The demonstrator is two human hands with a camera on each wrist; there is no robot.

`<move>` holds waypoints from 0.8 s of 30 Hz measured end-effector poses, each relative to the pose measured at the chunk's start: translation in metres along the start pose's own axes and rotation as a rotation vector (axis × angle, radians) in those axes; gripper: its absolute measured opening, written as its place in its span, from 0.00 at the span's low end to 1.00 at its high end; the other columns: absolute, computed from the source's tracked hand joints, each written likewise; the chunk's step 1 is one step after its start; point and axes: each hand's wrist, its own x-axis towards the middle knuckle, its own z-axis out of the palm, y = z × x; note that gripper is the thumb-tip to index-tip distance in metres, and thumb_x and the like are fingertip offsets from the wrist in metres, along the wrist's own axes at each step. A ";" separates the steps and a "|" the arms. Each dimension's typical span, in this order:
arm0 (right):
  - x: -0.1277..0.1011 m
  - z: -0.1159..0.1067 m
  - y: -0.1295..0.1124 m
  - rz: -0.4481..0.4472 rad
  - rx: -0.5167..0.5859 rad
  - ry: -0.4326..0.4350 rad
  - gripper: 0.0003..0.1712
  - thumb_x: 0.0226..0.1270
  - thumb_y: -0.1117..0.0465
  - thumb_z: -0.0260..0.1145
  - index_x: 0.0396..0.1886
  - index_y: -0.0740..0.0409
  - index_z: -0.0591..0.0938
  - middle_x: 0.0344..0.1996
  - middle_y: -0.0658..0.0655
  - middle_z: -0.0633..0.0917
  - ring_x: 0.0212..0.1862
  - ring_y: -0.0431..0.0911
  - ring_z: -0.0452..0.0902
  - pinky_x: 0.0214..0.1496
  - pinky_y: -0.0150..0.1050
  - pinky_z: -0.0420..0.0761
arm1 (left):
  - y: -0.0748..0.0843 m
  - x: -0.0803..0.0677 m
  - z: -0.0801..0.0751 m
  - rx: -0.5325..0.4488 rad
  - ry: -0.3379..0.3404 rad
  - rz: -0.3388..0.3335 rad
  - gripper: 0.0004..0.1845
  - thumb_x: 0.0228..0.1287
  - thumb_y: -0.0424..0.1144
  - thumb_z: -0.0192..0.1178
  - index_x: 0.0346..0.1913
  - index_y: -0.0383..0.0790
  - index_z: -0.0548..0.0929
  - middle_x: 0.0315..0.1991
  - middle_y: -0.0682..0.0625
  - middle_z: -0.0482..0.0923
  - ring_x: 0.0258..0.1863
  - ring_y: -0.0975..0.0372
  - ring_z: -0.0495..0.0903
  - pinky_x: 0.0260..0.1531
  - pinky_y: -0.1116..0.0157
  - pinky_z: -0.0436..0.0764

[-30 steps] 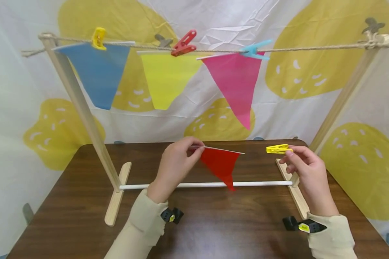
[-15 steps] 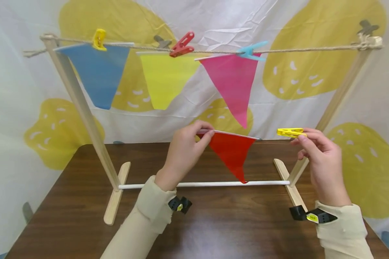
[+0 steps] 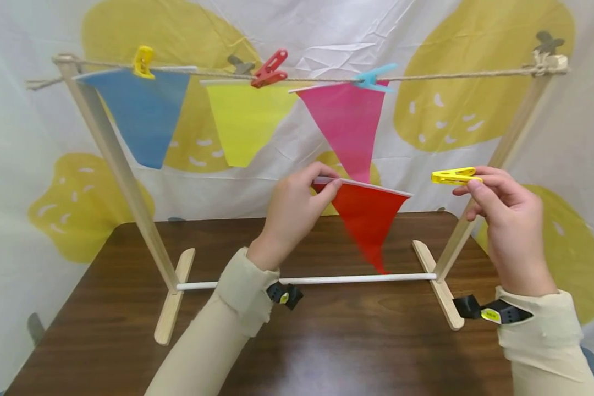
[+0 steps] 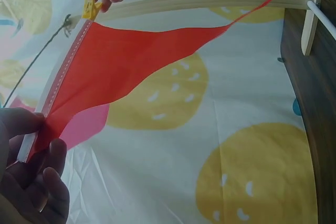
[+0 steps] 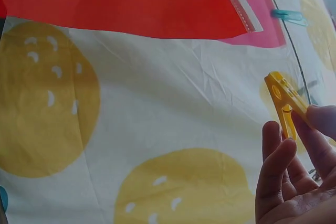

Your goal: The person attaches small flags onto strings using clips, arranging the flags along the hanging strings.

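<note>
My left hand (image 3: 299, 206) pinches a red triangular pennant (image 3: 368, 217) by the left end of its white-edged top; the tip hangs down in front of the white crossbar. In the left wrist view the pennant (image 4: 126, 59) spreads out from the thumb and fingers. Off to the right, my right hand (image 3: 512, 231) holds a yellow clothespin (image 3: 452, 176) between thumb and fingers, apart from the pennant. The right wrist view shows this clothespin (image 5: 286, 100) close up. Above both hands runs a twine line (image 3: 450, 75), with a pink pennant (image 3: 346, 121) hanging just behind the red one.
A wooden frame with a left post (image 3: 121, 170) and a right post (image 3: 515, 132) stands on the brown table (image 3: 356, 341). Blue (image 3: 141, 118) and yellow (image 3: 247, 124) pennants hang further left, under yellow and red clothespins. A light blue clothespin (image 3: 373, 80) grips the pink one.
Both hands have risen and shifted right, carrying the red pennant and the yellow clothespin up toward the line. The red pennant now overlaps the pink one's lower tip. Each hand keeps its hold.
</note>
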 end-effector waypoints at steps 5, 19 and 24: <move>0.011 0.001 -0.009 -0.003 0.003 0.006 0.13 0.56 0.74 0.60 0.38 0.82 0.74 0.45 0.66 0.72 0.32 0.49 0.78 0.19 0.29 0.71 | 0.003 0.010 0.003 -0.036 -0.010 -0.033 0.06 0.58 0.43 0.58 0.35 0.46 0.80 0.28 0.60 0.78 0.25 0.72 0.72 0.23 0.73 0.72; 0.038 0.007 -0.028 -0.034 0.011 0.010 0.15 0.53 0.74 0.63 0.40 0.81 0.75 0.44 0.64 0.72 0.32 0.49 0.79 0.17 0.29 0.71 | 0.017 0.039 0.015 -0.112 0.008 -0.057 0.06 0.58 0.43 0.58 0.36 0.46 0.80 0.30 0.60 0.79 0.29 0.72 0.74 0.31 0.76 0.73; 0.046 0.012 -0.033 -0.046 -0.035 0.013 0.16 0.51 0.73 0.65 0.41 0.79 0.76 0.44 0.64 0.74 0.31 0.48 0.79 0.17 0.29 0.71 | 0.022 0.048 0.017 -0.129 0.017 -0.055 0.07 0.58 0.43 0.58 0.37 0.46 0.79 0.31 0.60 0.79 0.29 0.73 0.75 0.31 0.76 0.73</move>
